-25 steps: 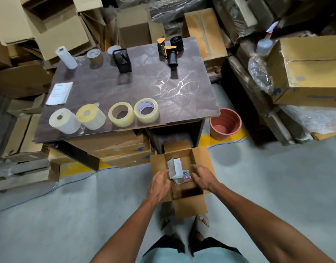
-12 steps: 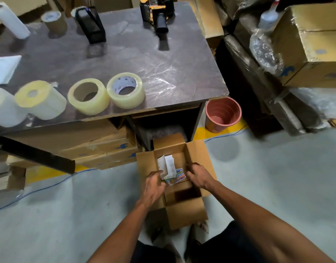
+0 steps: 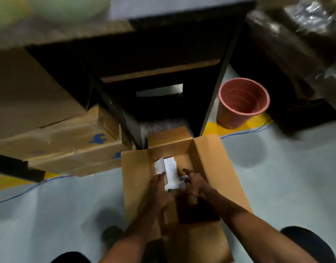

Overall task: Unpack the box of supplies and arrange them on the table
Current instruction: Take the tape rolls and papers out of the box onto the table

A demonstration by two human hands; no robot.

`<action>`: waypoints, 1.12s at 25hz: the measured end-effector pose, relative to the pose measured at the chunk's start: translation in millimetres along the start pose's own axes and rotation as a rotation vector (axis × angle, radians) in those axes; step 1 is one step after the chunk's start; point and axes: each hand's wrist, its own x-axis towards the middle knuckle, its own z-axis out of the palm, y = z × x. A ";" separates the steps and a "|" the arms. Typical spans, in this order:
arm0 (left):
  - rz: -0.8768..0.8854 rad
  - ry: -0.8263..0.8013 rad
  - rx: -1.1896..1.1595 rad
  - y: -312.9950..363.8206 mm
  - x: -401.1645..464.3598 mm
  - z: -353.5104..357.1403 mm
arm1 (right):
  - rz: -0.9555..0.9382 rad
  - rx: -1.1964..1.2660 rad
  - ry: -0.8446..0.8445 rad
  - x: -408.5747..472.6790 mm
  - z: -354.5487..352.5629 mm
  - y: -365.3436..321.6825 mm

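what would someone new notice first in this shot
Both hands, left hand and right hand, reach into the open cardboard box on the floor at centre, either side of the folded white papers standing inside it. Next, the pink bucket upright on the floor, beyond the box to the right, beside the dark table leg.

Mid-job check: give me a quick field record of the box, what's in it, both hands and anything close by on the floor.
box: open cardboard box on the floor, flaps spread
contents: white folded papers, small colourful packet, blurred
left hand: inside box, at the papers; grip unclear
right hand: inside box, by the packet; grip unclear
nearby: pink bucket beyond the box, to its right
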 end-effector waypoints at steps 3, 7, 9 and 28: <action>-0.024 -0.011 0.002 -22.8 48.0 43.3 | -0.038 0.095 0.023 74.9 38.8 24.5; -0.229 0.064 -0.179 -41.0 106.6 83.6 | -0.076 0.094 0.050 133.3 71.5 44.0; -0.306 0.072 -0.250 -48.4 121.8 95.7 | -0.120 0.095 0.076 152.8 87.4 49.0; -0.408 0.135 -0.447 -81.5 147.8 132.8 | 0.052 0.571 0.180 183.6 127.9 23.4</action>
